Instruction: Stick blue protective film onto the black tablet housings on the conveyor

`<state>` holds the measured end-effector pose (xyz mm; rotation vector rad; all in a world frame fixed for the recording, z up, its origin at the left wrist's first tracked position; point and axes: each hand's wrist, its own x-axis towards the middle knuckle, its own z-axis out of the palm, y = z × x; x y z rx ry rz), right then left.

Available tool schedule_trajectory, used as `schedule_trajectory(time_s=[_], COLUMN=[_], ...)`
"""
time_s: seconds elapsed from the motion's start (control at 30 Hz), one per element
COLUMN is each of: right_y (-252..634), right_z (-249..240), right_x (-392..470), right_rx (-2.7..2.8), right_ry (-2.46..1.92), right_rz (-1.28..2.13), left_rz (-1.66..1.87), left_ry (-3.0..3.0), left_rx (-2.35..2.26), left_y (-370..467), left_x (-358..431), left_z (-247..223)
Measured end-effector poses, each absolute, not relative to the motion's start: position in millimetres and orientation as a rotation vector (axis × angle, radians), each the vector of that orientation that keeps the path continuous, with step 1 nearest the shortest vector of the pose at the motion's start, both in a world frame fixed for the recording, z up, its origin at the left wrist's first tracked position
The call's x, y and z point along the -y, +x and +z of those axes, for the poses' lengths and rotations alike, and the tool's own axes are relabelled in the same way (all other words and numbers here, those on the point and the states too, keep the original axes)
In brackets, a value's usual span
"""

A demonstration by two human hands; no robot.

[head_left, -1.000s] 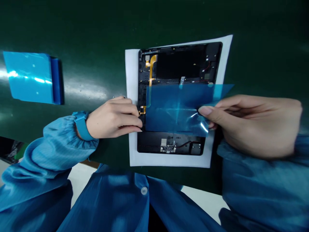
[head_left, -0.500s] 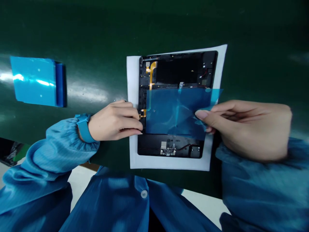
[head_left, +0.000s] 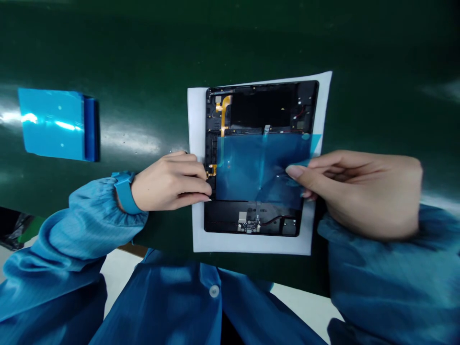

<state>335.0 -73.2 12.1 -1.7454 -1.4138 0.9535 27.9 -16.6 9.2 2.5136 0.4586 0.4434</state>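
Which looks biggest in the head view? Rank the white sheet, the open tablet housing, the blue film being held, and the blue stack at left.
1. white sheet
2. open tablet housing
3. blue film
4. blue stack

blue film | flat over open tablet mid | right edge pinched

The blue film is covering the middle of the opened tablet, hiding the parts beneath. The right hand is concealing the film's right edge and the fingertips pinching it. The left hand is masking the frame's left rim. The small connector at the bottom is staying too fine to read. Both sleeves are running off the lower edge.
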Motion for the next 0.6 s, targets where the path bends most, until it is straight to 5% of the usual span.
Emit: schedule_trajectory(time_s=[0.47, 0.6], right_y=[336.5, 333.4], right_z=[10.3, 9.2], right_x=[70.6, 66.5], right_rx=[1.359, 1.356], right_ry=[-1.745, -1.717], right_rz=[1.098, 1.123], left_rz=[0.483, 0.259], left_ry=[2.595, 2.817], left_rx=[-0.573, -0.669], left_y=[32.7, 52.0], left_x=[19.6, 20.0], left_z=[14.8, 24.8])
